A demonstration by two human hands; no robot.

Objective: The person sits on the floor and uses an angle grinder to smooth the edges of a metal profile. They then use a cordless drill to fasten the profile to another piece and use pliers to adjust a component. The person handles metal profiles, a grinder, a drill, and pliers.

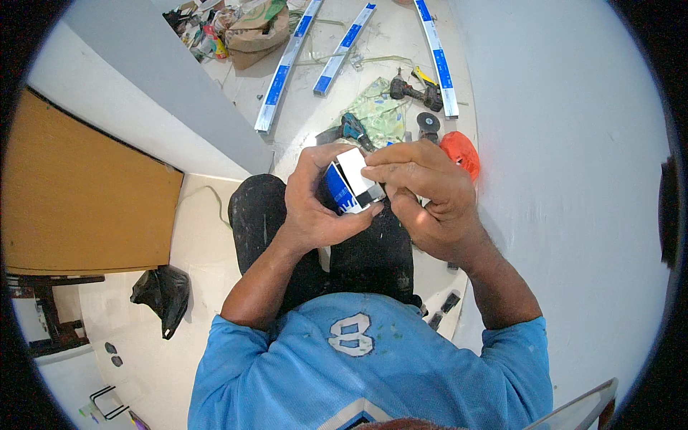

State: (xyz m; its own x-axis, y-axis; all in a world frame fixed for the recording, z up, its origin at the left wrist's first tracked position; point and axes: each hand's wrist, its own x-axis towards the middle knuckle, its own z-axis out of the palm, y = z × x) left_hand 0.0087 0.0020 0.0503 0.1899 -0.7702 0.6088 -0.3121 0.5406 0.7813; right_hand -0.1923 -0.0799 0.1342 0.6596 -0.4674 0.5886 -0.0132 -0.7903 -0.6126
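My left hand is wrapped round a small blue-and-white box-shaped piece above my knees. Its blue side carries white print, and a dark gap shows along its upper edge. At its top, a flat white part stands up, with a grey-black patch at its lower end. The fingertips of my right hand press on the right edge of this white part, the fingers bent. Whether the white part is loose or joined to the blue piece, I cannot tell.
Beyond my hands lie a teal drill, a dark cordless driver and a grinder-like tool with a round disc. Long blue-and-white metal profiles lie further off. A red bag-like thing rests by the right wall. A black plastic bag sits left.
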